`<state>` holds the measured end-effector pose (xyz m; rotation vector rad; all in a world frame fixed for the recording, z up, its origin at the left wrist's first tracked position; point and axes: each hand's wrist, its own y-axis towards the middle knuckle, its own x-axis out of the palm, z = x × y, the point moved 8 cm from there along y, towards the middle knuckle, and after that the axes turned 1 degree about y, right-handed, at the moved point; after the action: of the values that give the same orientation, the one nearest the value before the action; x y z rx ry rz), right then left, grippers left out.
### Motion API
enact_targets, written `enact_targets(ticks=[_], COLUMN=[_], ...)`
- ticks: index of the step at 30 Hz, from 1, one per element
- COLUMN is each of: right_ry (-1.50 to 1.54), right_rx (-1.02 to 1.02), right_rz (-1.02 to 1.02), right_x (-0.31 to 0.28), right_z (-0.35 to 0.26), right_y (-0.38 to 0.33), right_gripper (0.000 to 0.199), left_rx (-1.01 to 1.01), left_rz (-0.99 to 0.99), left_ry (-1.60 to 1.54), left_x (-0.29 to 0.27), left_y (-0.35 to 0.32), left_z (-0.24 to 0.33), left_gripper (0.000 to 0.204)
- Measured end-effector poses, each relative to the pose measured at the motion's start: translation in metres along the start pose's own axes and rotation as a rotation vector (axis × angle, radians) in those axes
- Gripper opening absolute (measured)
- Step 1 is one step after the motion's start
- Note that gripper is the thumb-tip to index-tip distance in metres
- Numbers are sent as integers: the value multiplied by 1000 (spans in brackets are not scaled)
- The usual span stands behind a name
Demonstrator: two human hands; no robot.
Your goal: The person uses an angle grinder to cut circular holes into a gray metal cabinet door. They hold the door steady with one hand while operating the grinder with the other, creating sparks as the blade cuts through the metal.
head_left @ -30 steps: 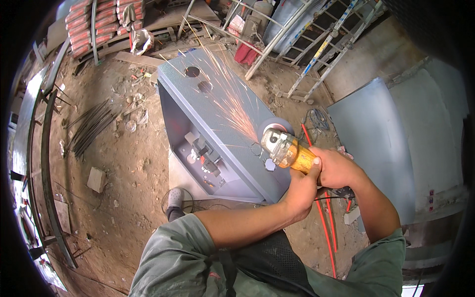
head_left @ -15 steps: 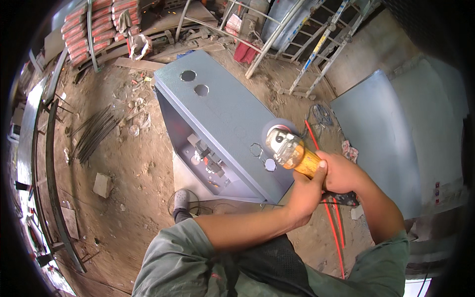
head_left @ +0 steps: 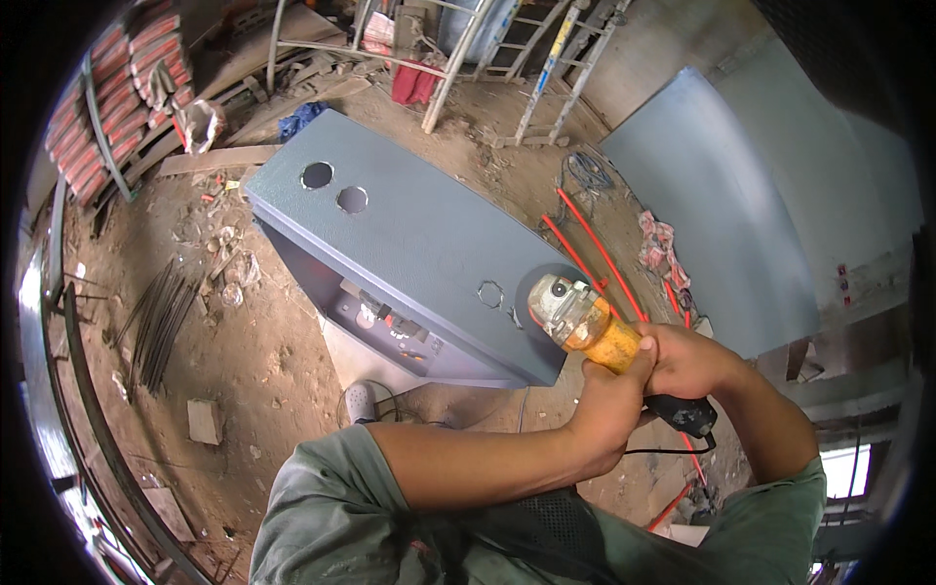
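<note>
I hold a yellow angle grinder (head_left: 612, 343) with a worn metal head and a black rear end in both hands. My left hand (head_left: 610, 402) wraps its body from the near side. My right hand (head_left: 686, 359) closes round it from the right. The grinder's disc (head_left: 527, 285) is over the right end of the top face of a grey metal cabinet (head_left: 409, 210). Two round holes are cut near the cabinet's far left end. A jagged ring mark (head_left: 490, 293) lies just left of the disc. The disc and grinder head partly hide a second cut beside it.
Orange-red hoses (head_left: 603, 249) and a coiled cable (head_left: 590, 174) lie right of the cabinet. A large grey sheet (head_left: 717, 214) leans farther right. Ladders (head_left: 556, 73) stand behind. Thin rods (head_left: 164, 327) and a block (head_left: 204, 421) lie on the dirt floor at left.
The cabinet and background have shifted left in view. The grinder has moved nearer the cabinet's right end, its head now covering part of the nearer hole. Both hands keep their grip.
</note>
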<state>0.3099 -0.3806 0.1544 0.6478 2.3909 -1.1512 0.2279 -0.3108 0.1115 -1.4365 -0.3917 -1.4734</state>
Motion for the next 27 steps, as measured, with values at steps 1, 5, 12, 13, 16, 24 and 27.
enact_targets(ticks=[1,5,12,13,16,24,27], right_ry=[24,80,114,112,98,207,245], right_rx=[4,59,196,205,265,431,457], right_rz=[-14,-43,18,17,-25,-105,-105], right_x=[4,15,29,32,37,45,48], right_z=[-6,-32,-39,-36,-31,-52,-56], right_y=[0,1,-2,-3,-7,-2,0], right_gripper=[41,43,43,43,44,48,49], left_rx=[-19,-126,-268,-276,-306,-387,-405], left_rz=[-11,-14,-74,-79,-87,-64,-80], left_ry=[7,7,47,48,57,50,32], left_x=[-2,-9,-20,-21,-16,-24,-26], left_y=[-4,-14,-30,-32,-43,-51,-52], left_z=[2,7,14,15,25,37,40], left_gripper=[52,52,56,56,55,53,52])
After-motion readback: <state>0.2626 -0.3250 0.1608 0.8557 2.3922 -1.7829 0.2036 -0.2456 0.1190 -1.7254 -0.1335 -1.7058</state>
